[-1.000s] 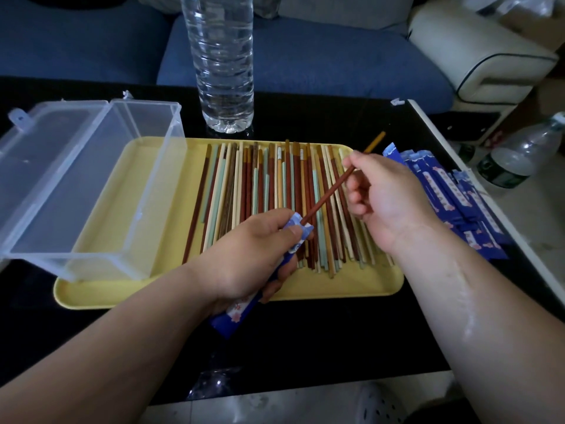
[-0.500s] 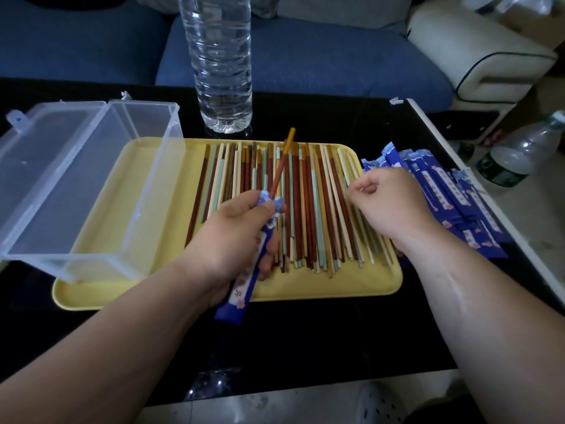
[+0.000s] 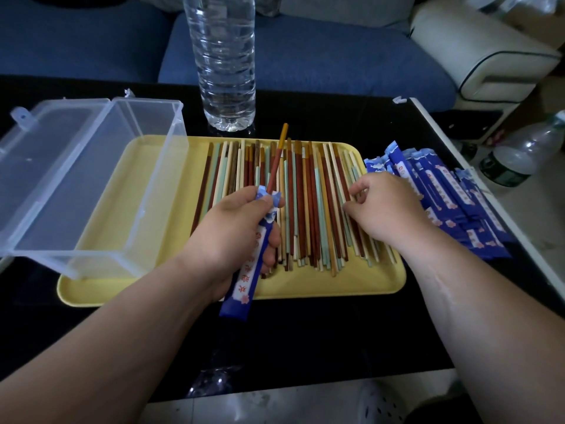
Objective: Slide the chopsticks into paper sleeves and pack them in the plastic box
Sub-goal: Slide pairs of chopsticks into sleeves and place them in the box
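My left hand point(image 3: 232, 234) grips a blue paper sleeve point(image 3: 247, 270) over the yellow tray point(image 3: 305, 286). A red-brown chopstick point(image 3: 276, 160) stands partly in the sleeve, its orange end pointing away from me. Several loose chopsticks point(image 3: 308, 203) in brown, cream and pale green lie side by side on the tray. My right hand point(image 3: 385, 209) rests on their right side, its curled fingertips pinching at one of them. The clear plastic box point(image 3: 101, 185) stands open on the tray's left end, with nothing seen inside it.
A pile of blue paper sleeves point(image 3: 443, 197) lies on the black table right of the tray. A tall clear water bottle point(image 3: 224, 59) stands just behind the tray. Another bottle point(image 3: 516, 154) stands off the table's right edge. A blue sofa is behind.
My right hand let go of the chopstick and dropped onto the loose chopsticks at the right. My left hand turned the sleeve so the chopstick now points away, deeper inside.
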